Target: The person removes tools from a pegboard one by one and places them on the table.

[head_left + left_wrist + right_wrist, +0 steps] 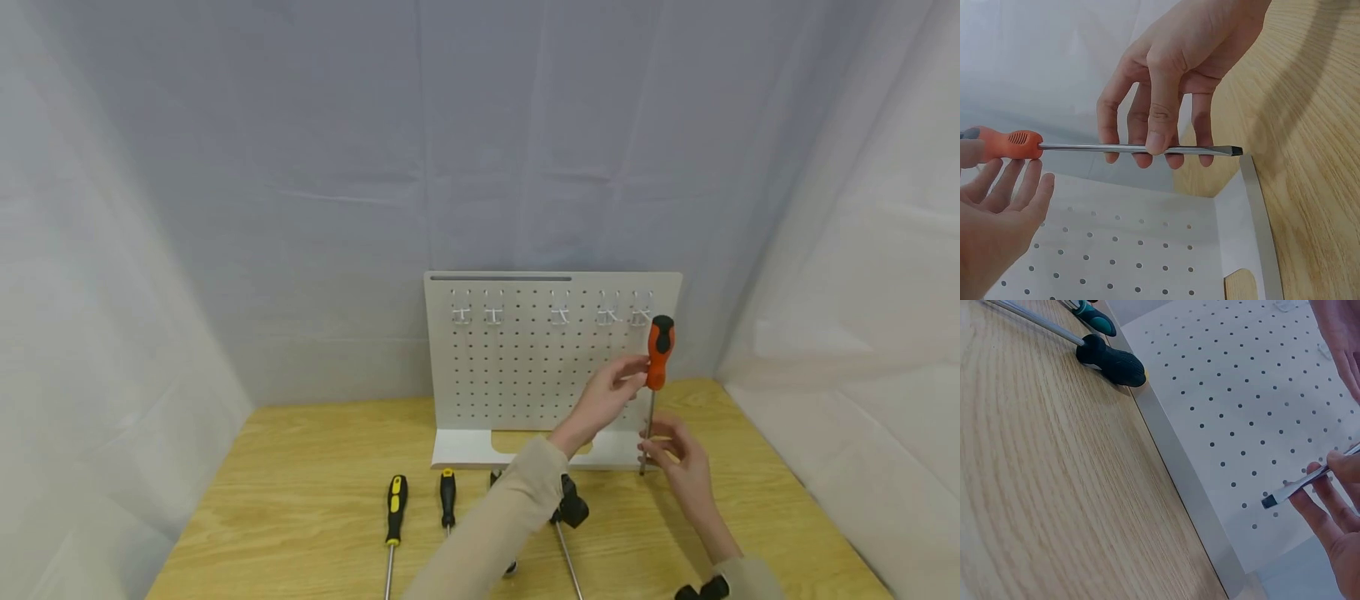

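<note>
A flat-tipped screwdriver (660, 358) with an orange and black handle stands nearly upright, tip down, before the right end of a white pegboard (517, 375). My left hand (606, 396) holds its handle (1019, 144) from the left, fingers under it in the left wrist view. Lower down, my right hand (681, 467) pinches the steel shaft (1085, 147) between thumb and fingers. Beyond the fingers the dark flat tip (1270, 501) shows in the right wrist view. Several hooks (560, 312) line the upper part of the pegboard.
On the wooden table (315, 467) lie a black and yellow screwdriver (396, 508) and another dark-handled one (447, 500). Further tools are partly hidden by my left forearm (502, 525). A green and black handle (1094, 319) shows near the board's base. Pale sheets hang around the table.
</note>
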`<action>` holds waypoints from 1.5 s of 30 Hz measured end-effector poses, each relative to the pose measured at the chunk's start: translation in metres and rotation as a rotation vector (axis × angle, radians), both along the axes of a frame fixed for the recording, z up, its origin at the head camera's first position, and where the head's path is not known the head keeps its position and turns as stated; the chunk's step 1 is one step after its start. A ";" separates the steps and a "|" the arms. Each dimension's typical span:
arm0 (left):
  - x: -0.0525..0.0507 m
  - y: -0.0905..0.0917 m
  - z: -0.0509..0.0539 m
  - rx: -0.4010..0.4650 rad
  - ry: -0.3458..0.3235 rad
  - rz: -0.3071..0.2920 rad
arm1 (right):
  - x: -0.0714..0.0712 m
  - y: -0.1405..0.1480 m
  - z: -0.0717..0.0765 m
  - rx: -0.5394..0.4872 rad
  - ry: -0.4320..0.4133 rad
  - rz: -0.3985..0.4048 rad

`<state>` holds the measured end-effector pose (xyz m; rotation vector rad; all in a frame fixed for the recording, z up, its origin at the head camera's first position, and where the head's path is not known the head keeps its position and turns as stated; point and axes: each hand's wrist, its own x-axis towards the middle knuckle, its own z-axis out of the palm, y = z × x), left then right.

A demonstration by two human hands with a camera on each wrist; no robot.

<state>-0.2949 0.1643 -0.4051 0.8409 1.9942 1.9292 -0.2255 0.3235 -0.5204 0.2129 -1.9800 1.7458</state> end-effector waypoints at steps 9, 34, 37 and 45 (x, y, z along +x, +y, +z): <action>0.002 0.001 -0.006 0.065 -0.057 0.023 | 0.018 0.001 0.000 0.053 -0.050 0.135; 0.017 -0.011 -0.069 0.033 -0.238 0.227 | 0.050 0.004 -0.009 0.067 -0.463 0.431; 0.022 -0.012 -0.078 0.022 -0.260 0.246 | 0.053 0.002 -0.011 0.084 -0.505 0.411; 0.036 -0.018 -0.095 -0.067 -0.234 0.291 | 0.062 0.001 -0.018 0.128 -0.553 0.450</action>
